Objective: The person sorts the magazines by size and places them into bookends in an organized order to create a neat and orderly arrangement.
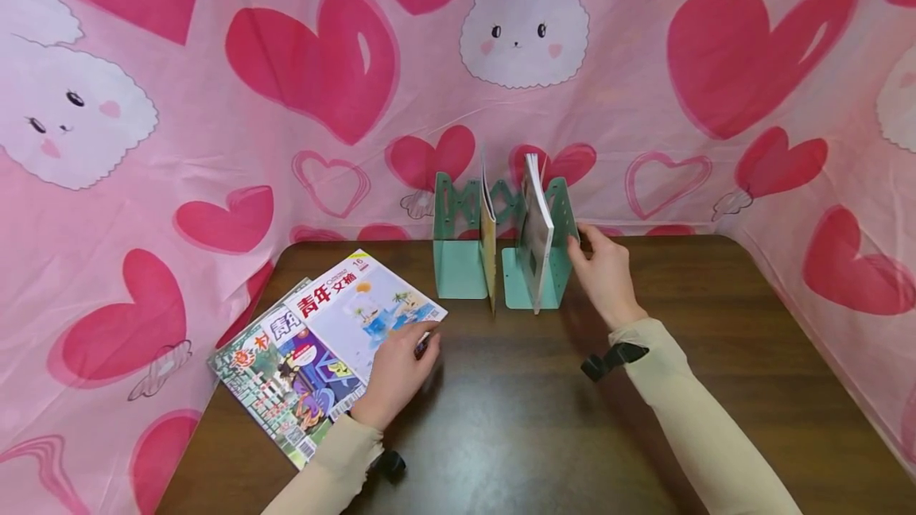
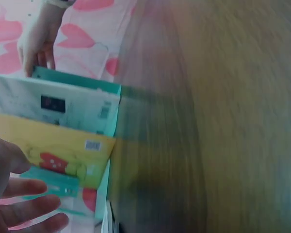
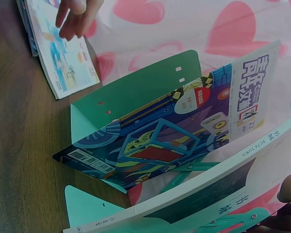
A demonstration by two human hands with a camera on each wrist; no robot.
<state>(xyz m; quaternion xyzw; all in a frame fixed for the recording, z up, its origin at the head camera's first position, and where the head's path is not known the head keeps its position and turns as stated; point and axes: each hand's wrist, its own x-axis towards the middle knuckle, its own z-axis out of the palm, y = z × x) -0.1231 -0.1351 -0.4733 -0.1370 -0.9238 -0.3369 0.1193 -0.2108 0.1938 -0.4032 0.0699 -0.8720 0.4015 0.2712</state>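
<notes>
A green expandable bookend (image 1: 458, 270) stands at the back of the table. Upright in it are a yellow-backed magazine (image 1: 488, 249), whose other cover is dark blue in the right wrist view, and a white magazine (image 1: 537, 237) near the right end plate. My right hand (image 1: 604, 272) holds the edge of that end plate between thumb and fingers. Over the near right corner of a light-blue magazine (image 1: 390, 300) is my left hand (image 1: 402, 368), its fingers loosely bent and holding nothing. In the left wrist view, the left hand's fingers (image 2: 31, 211) are spread apart.
Under the light-blue magazine lie a purple magazine (image 1: 315, 372) and a green-covered one (image 1: 261, 396), fanned out at the table's left. Pink cloth (image 1: 501, 114) with hearts and rabbits hangs behind the brown table (image 1: 501, 420). Each wrist wears a black strap (image 1: 614, 360).
</notes>
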